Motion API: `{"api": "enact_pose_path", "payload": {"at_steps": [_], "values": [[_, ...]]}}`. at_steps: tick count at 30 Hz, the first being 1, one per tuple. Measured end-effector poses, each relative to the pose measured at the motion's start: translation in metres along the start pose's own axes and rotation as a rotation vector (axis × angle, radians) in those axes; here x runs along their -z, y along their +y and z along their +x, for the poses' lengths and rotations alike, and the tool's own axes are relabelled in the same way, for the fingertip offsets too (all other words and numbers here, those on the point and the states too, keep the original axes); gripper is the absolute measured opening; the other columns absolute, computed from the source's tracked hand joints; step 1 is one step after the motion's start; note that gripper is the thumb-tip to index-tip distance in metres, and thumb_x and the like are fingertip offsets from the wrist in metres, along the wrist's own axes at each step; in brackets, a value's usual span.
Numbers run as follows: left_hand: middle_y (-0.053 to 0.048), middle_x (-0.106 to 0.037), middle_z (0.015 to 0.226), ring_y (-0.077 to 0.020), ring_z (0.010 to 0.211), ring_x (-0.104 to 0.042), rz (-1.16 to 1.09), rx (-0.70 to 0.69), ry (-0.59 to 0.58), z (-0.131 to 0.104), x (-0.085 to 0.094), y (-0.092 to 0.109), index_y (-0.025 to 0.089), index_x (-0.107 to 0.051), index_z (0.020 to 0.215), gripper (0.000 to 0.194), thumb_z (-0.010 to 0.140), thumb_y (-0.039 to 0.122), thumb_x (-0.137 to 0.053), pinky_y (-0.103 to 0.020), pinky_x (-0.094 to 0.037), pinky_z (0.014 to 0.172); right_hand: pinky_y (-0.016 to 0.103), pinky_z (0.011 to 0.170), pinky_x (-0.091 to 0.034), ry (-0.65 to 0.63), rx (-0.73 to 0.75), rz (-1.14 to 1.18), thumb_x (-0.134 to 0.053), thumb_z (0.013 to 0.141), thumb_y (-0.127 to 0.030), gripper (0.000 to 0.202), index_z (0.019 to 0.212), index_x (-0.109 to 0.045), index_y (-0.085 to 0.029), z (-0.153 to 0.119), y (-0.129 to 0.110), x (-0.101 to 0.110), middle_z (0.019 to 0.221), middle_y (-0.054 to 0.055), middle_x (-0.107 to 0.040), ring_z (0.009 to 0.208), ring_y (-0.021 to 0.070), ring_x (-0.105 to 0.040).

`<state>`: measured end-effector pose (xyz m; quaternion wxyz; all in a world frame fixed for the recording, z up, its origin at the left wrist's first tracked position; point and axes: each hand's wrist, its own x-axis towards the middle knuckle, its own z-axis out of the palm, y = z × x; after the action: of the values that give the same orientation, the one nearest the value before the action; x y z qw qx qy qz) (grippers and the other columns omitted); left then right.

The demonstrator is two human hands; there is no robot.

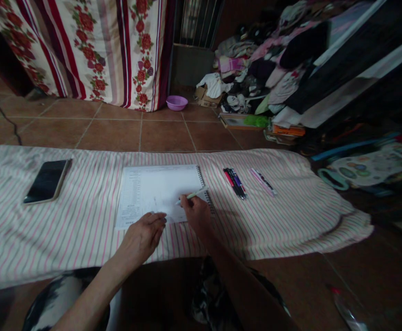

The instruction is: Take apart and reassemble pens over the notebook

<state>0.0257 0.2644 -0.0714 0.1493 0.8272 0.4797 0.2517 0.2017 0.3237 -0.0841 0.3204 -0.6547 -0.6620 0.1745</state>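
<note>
Writing or drawing seems the step, the right hand (197, 212) pinching a pen (195, 193) over the spiral notebook (168, 182) ahead, the left hand (144, 232) resting loosely spread at its near edge; another stroke would need a steady page.

Notebook (168, 181): white, spiral-bound along its right edge, lying flat before you, faint marks on the page.
Pen (196, 192): pale, slanted, in your right hand (197, 212), tip at the page.
</note>
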Motion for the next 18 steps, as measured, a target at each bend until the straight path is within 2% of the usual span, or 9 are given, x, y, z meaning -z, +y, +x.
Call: {"api": "enact_pose_path", "payload": {"at_steps": [5,9,13,16,18], "values": [[-0.007,-0.066,0.106,-0.0182,0.096,-0.061,0.005,-0.003,0.009,0.0008,0.0011,0.0009,0.018,-0.065,0.098,0.027,0.086,0.019,-0.041,-0.034,-0.052,0.083,0.023,0.059,-0.043,-0.017,0.016,-0.049,-0.045,0.083,-0.036,0.034,0.067,-0.067,-0.016,0.0002,0.001,-0.0009,0.064,0.008,-0.07,0.064,0.019,-0.067],[-0.008,-0.066,0.106,-0.0186,0.097,-0.06,0.014,-0.004,0.006,0.0017,0.0018,0.0015,0.017,-0.066,0.096,0.026,0.086,0.019,-0.041,-0.034,-0.051,0.085,0.023,0.062,-0.043,0.019,0.025,-0.014,-0.044,0.083,-0.038,0.034,0.073,-0.068,-0.016,0.0,0.002,-0.0005,0.069,0.008,-0.071,0.068,0.019,-0.067],[-0.008,-0.067,0.104,-0.0184,0.096,-0.061,0.018,-0.003,0.009,0.0025,0.0024,0.0019,0.017,-0.066,0.094,0.026,0.085,0.019,-0.042,-0.033,-0.052,0.083,0.023,0.059,-0.043,-0.034,0.037,-0.008,-0.046,0.082,-0.035,0.032,0.071,-0.068,-0.016,-0.0003,0.0012,0.0006,0.066,0.008,-0.07,0.065,0.0188,-0.067],[-0.008,-0.067,0.104,-0.0186,0.095,-0.061,0.025,-0.007,0.006,0.0023,0.0019,0.0015,0.017,-0.066,0.094,0.026,0.085,0.019,-0.042,-0.033,-0.052,0.083,0.022,0.063,-0.043,-0.002,0.049,0.018,-0.046,0.083,-0.035,0.03,0.075,-0.068,-0.015,-0.0004,0.0003,0.0014,0.072,0.008,-0.071,0.069,0.0181,-0.067],[-0.008,-0.067,0.105,-0.0189,0.096,-0.061,0.027,-0.009,0.002,0.0019,0.0011,0.0008,0.016,-0.066,0.095,0.026,0.085,0.019,-0.042,-0.033,-0.052,0.083,0.022,0.061,-0.043,-0.017,0.048,-0.007,-0.046,0.082,-0.035,0.03,0.072,-0.067,-0.016,-0.0006,-0.0005,0.0021,0.068,0.007,-0.07,0.066,0.0182,-0.067]]}}
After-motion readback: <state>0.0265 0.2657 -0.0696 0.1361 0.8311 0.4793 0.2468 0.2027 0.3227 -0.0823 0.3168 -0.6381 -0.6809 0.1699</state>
